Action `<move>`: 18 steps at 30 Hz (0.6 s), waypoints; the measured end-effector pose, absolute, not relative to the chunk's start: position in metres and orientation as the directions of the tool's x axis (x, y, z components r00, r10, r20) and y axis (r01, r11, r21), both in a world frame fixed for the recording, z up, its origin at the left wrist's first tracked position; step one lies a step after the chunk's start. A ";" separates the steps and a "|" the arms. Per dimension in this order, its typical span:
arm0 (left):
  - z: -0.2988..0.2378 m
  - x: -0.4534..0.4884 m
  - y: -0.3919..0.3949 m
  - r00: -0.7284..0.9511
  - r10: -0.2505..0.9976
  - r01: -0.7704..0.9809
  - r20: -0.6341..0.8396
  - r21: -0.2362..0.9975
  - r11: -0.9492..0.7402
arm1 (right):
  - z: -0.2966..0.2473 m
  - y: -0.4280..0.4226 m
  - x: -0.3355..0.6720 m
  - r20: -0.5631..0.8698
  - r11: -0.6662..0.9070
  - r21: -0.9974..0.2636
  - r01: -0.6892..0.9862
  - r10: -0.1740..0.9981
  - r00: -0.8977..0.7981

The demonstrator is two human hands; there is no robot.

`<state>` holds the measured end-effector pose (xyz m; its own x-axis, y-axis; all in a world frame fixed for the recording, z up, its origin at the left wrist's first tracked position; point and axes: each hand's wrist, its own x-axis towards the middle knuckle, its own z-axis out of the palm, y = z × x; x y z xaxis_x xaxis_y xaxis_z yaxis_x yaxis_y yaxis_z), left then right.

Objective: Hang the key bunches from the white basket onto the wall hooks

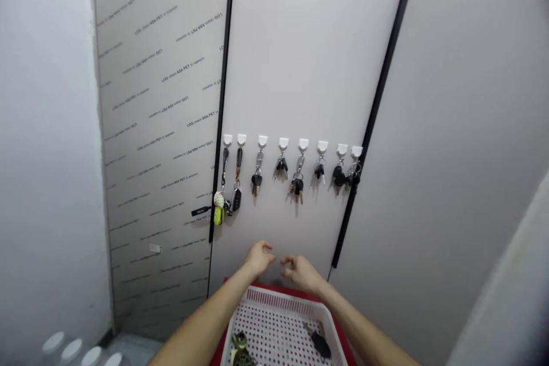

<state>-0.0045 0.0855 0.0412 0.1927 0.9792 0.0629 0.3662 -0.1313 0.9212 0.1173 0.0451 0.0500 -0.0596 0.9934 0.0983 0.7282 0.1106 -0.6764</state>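
My left hand [259,257] hovers above the far rim of a white perforated basket [278,298], its thumb and fingers apart with nothing seen between them. Facing it, my right hand [301,273] has its fingers loosely curled and apart, also with no object visible. In the basket, a black key [319,344] lies at the right and a greenish-gold bunch of small metal pieces [241,353] at the lower left, partly cut off by the frame. Higher up, several key bunches, such as a black one [297,185], hang from white hooks [303,143] on a pale door.
Under the basket is a red surface [349,351]. Long black handles [222,97] [377,103] run down the door edges. At the hooks' left end hangs a yellow-green key fob [219,215]. Several white round caps [72,350] stand at lower left, by the wall [47,126].
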 end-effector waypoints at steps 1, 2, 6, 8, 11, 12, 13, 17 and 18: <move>0.050 -0.009 0.087 0.189 0.978 0.321 0.090 0.935 -0.148 | 0.060 0.046 0.113 0.152 0.133 -0.684 0.717 0.988 -0.038; 0.063 -0.013 0.086 0.194 0.972 0.255 0.133 0.950 -0.181 | 0.073 0.047 0.110 0.213 0.163 -0.700 0.695 0.977 -0.014; 0.139 -0.028 0.066 0.230 0.872 -0.131 0.432 0.902 -0.412 | 0.141 0.034 0.100 0.501 0.390 -0.754 0.528 0.862 0.079; 0.174 -0.032 0.049 0.238 0.779 -0.267 0.580 0.810 -0.521 | 0.172 0.020 0.096 0.660 0.553 -0.706 0.443 0.741 0.126; 0.206 -0.033 0.028 0.253 0.702 -0.331 0.666 0.741 -0.584 | 0.203 0.001 0.090 0.798 0.707 -0.596 0.381 0.576 0.178; 0.211 -0.032 0.025 0.261 0.691 -0.337 0.674 0.734 -0.590 | 0.209 -0.003 0.088 0.815 0.729 -0.574 0.373 0.549 0.183; 0.213 -0.030 0.023 0.268 0.684 -0.341 0.679 0.730 -0.592 | 0.213 -0.005 0.087 0.824 0.740 -0.564 0.366 0.537 0.181; 0.212 -0.025 0.024 0.288 0.677 -0.334 0.677 0.733 -0.592 | 0.218 -0.006 0.087 0.818 0.749 -0.571 0.336 0.552 0.160; 0.211 -0.023 0.025 0.296 0.676 -0.327 0.675 0.737 -0.592 | 0.217 -0.005 0.087 0.815 0.747 -0.576 0.332 0.559 0.155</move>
